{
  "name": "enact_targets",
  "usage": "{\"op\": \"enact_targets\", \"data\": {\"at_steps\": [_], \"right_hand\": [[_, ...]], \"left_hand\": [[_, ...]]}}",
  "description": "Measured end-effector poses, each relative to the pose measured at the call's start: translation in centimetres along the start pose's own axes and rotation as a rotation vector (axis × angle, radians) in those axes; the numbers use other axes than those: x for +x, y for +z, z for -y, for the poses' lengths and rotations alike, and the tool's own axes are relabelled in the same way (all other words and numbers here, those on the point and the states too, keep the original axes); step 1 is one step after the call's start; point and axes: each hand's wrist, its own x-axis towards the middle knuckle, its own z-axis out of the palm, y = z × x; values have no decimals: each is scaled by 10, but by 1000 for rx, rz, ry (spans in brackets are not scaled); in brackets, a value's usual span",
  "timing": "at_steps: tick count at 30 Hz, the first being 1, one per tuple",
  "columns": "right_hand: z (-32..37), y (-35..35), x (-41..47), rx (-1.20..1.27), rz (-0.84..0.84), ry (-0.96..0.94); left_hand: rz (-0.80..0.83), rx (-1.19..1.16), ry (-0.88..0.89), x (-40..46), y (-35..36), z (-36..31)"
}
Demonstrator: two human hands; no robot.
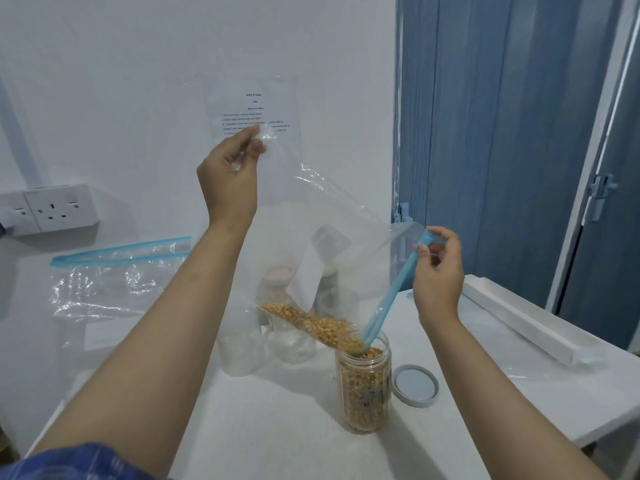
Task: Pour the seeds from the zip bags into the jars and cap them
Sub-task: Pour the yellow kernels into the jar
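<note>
The white table (263, 420) is cut off at my near edge, and behind the clear zip bag (311, 220) I hold tilted over it stand several more jars (277, 299), blurred by the plastic so I cannot make out their contents. My raised left hand (230, 174) pinches the bag's bottom corner high near the wall, while my lower right hand (438, 268) pinches its blue zip strip (391, 292). The seeds (311, 325) slide from the bag's mouth into the nearly full open jar (363, 389), whose lid (415, 384) lies just beside it.
</note>
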Motion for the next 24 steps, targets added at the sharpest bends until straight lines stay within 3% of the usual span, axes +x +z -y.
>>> {"op": "enact_targets", "data": {"at_steps": [24], "right_hand": [[2, -2, 4, -6, 3, -5]], "left_hand": [[-9, 13, 26, 2, 0, -1]]}}
